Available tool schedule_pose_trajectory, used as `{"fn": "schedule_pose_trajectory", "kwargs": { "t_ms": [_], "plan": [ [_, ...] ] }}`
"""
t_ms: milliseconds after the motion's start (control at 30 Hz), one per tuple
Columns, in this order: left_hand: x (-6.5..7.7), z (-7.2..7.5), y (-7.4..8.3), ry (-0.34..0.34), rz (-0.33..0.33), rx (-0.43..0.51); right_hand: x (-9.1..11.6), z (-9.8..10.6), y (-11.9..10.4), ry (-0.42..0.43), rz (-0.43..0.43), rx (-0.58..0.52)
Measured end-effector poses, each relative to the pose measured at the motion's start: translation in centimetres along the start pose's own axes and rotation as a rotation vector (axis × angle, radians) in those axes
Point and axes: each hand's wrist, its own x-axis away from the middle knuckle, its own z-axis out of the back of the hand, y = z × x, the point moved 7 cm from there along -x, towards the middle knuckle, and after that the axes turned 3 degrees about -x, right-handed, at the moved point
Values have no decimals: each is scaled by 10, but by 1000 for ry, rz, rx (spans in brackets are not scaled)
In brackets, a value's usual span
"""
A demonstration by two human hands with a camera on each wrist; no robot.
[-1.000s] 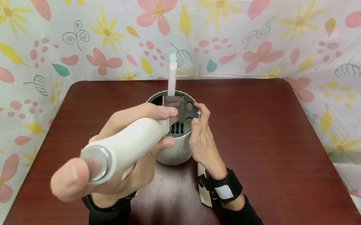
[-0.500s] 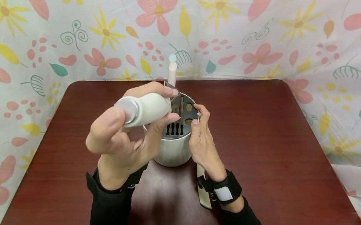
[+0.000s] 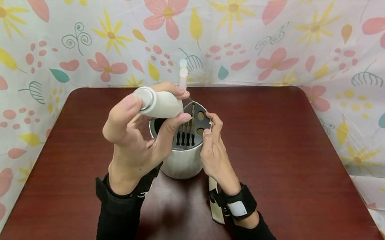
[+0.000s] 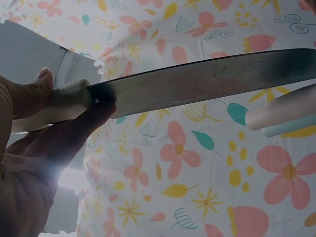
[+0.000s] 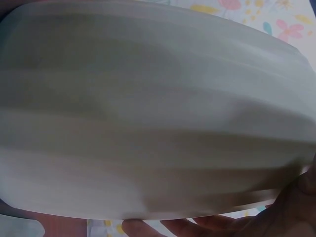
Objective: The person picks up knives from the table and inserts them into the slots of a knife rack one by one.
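My left hand point(image 3: 138, 141) grips the white handle point(image 3: 165, 106) of a kitchen knife over the left side of a knife holder. In the left wrist view the bare metal blade point(image 4: 197, 81) extends from the fingers; in the head view the hand mostly hides it. The round white knife holder point(image 3: 183, 163) has a dark slotted top point(image 3: 185, 137) with two round holes at its right. My right hand point(image 3: 219, 154) holds the holder's right rim, thumb and fingers at the edge. Its ribbed white wall point(image 5: 148, 113) fills the right wrist view.
A pink handle point(image 3: 183, 79) with a mint one point(image 3: 183, 64) behind stands up at the holder's back. A cream flat piece point(image 3: 217, 212) lies on the brown table point(image 3: 297, 182) beneath the right wrist. Behind hangs a flowered cloth point(image 3: 118, 17).
My left hand has moved up and away from me, and the knife handle has tilted more upright beside the holder. My right hand stays at the rim.
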Motion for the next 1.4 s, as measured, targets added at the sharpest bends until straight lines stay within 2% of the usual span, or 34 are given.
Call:
{"fn": "schedule_pose_trajectory", "kwargs": {
  "t_ms": [300, 667, 833, 1033, 1400],
  "plan": [
    [-1, -4, -7, -44, 82, 21, 0, 0, -2, -8, 5, -11],
    [2, -8, -10, -76, 111, 49, 3, -2, 3, -20, -22, -11],
    [3, -11, -9, -117, 130, 31, 1, -1, 3, -15, -10, -16],
    [4, -15, -16, -153, 170, 42, 0, 0, 2, -12, -6, -9],
    [6, -20, -25, -187, 175, 1, 0, 1, 2, -24, -7, -5]
  ]
}}
